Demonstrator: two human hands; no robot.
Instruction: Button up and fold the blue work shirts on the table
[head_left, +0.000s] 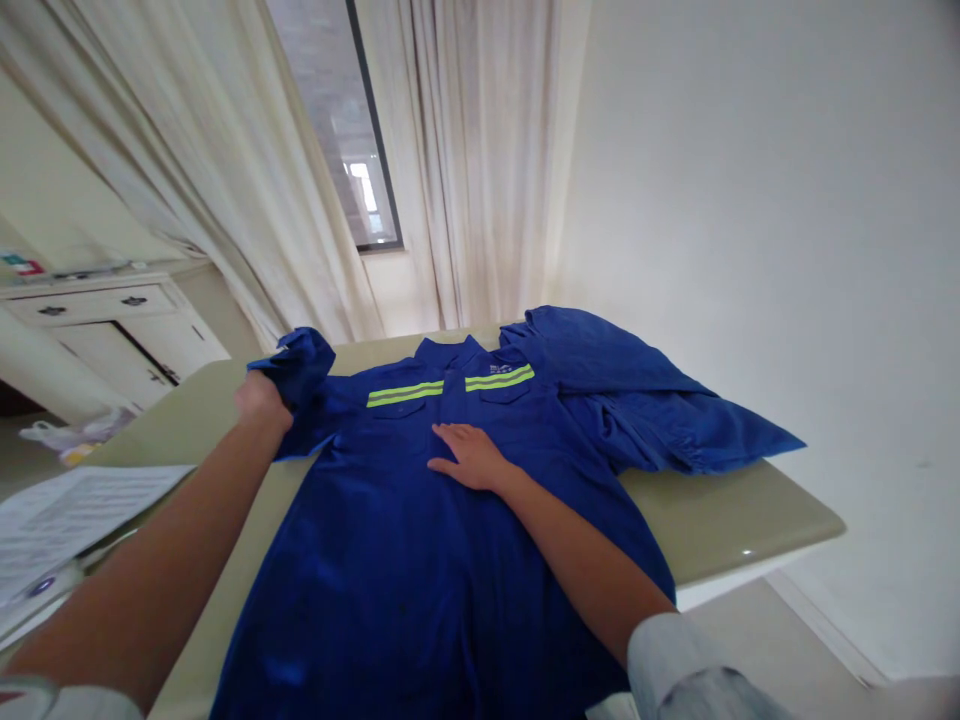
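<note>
A blue work jacket [390, 530] lies spread over the table, its collar toward the far edge. Two yellow-green reflective strips cross its chest, with pocket flaps under them and small white lettering on the right. My left hand [262, 400] is closed around the bunched left-side sleeve, which rises off the tabletop; its fingers are partly hidden by cloth. Flat on the middle of the chest rests my right hand [471, 456], fingers stretched out. The right-side sleeve [637, 390] lies in loose folds reaching past the table's right side.
The pale table [720, 520] has a rounded right corner close to a white wall [750, 200]. Printed papers [82, 510] and a white device [45, 590] lie at the left. Behind stand curtains [480, 150], a window and a white cabinet [142, 320].
</note>
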